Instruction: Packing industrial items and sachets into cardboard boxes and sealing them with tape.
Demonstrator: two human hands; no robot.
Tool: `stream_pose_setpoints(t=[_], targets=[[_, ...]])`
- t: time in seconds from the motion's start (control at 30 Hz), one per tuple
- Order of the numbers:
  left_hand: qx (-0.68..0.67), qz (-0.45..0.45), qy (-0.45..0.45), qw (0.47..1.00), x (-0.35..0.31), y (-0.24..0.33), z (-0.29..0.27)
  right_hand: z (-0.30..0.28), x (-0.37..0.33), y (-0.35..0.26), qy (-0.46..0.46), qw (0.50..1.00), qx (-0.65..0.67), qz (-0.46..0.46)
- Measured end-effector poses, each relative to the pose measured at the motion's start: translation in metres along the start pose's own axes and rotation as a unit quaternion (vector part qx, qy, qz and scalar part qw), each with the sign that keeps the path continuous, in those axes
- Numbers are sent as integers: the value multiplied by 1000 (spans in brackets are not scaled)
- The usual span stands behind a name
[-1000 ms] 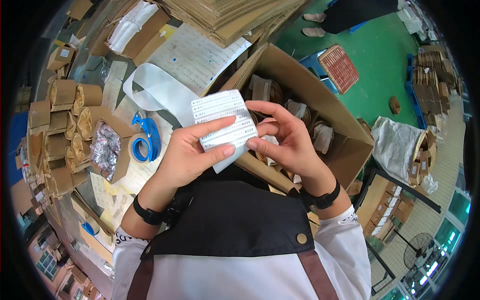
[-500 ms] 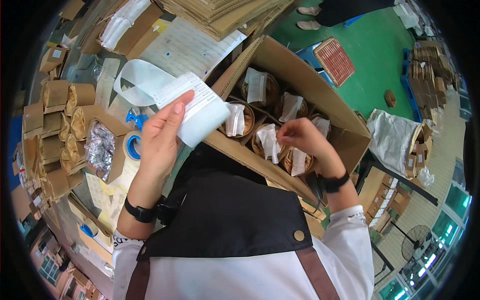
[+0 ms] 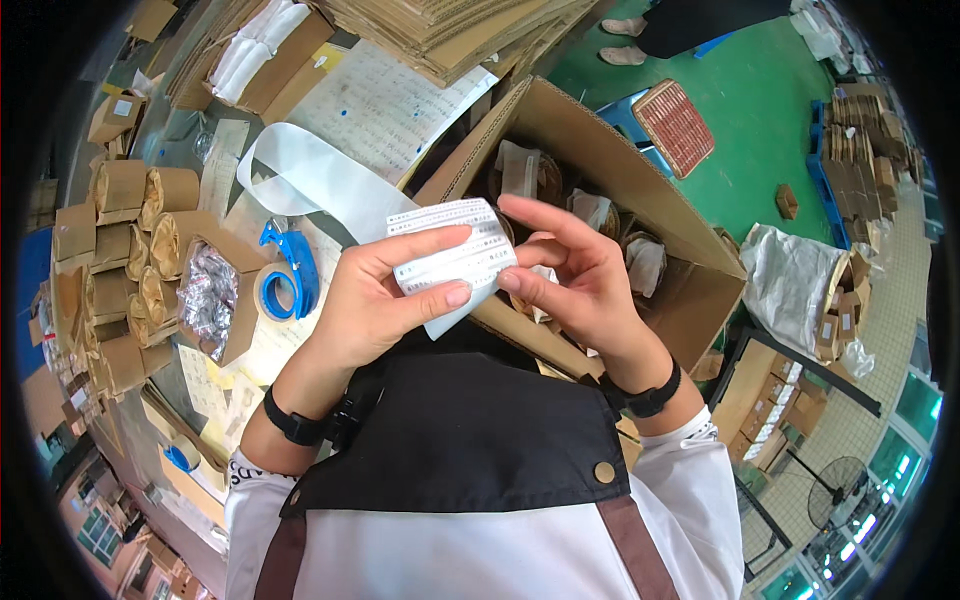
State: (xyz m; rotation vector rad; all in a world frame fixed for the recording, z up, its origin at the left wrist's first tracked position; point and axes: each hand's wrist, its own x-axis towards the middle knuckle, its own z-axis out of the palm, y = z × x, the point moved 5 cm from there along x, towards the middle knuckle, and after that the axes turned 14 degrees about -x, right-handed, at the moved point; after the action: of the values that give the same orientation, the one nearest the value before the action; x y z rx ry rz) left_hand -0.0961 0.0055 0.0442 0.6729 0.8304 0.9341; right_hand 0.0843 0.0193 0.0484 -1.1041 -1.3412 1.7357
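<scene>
My left hand [image 3: 375,290] is closed around a white label strip [image 3: 455,235] printed with rows of small dark text. The backing tape [image 3: 325,165] trails from it in a loop to the upper left. My right hand [image 3: 585,270] is at the strip's right end, thumb on its edge and index finger raised at the upper corner; its grip is partly hidden. Behind my hands stands an open cardboard box [image 3: 660,130] with dividers. In it are several brown paper-wrapped round items, each with a white slip [image 3: 647,262]. My hands cover some of them.
A blue tape dispenser [image 3: 292,270] lies on the table left of my hands. Beyond it are a carton of shiny small packets [image 3: 208,295] and stacked brown paper packages [image 3: 120,190]. Cardboard sheets [image 3: 430,35] are piled at the back. A stool [image 3: 672,125] stands on the green floor.
My right hand has left the wrapped items in the box and come to the label strip. My left hand has brought the strip right and lower, turning its printed face up.
</scene>
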Motion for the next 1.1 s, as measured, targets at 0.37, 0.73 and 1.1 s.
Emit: stream_pose_setpoints(t=[0.37, 0.73, 1.1], targets=[[-6, -38, 59, 997, 1, -15, -15, -42, -30, 24, 101, 985, -136, 16], [-14, 34, 61, 997, 4, -6, -14, -203, -65, 132, 180, 575, -754, 261], [43, -34, -43, 998, 3, -7, 1, -3, -14, 3, 69, 984, -154, -53]])
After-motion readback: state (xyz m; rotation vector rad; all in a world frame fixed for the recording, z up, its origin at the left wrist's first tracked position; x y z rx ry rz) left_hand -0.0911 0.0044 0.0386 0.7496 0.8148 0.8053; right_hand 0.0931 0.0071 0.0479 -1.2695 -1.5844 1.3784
